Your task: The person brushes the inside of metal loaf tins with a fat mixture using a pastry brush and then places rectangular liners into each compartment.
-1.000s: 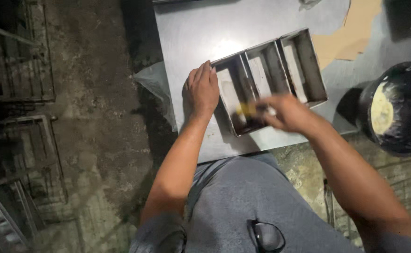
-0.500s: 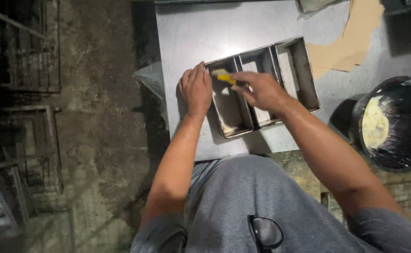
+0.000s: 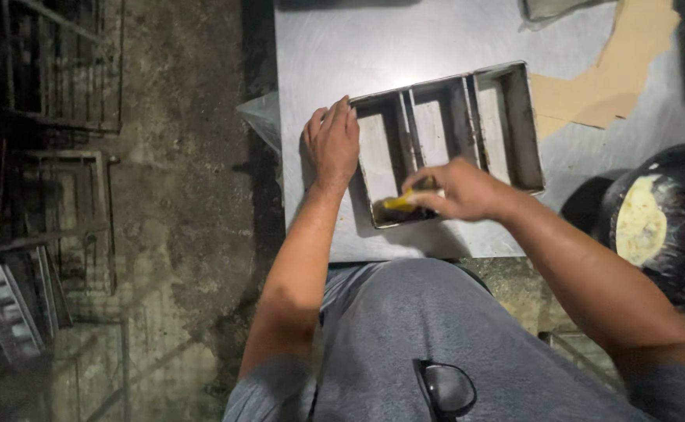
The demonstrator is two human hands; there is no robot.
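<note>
Head view: left hand [image 3: 331, 143] lies flat, fingers released, on the metal table [image 3: 342, 55], touching the grey three-compartment metal loaf pan [image 3: 524, 129]. Right hand [image 3: 453, 190] grips a yellow-handled tool, prob. a brush [image 3: 399, 203], in the pan's left compartment.

Left hand [image 3: 331, 143]: laid flat, palm down, fingers extended and held close together, pointing away from the body; the forearm is stretched straight forward from the elbow. Right hand [image 3: 453, 190]: curled in a closed grip, knuckles upward, slightly blurred; the forearm is angled inward across the body from the right.
</note>
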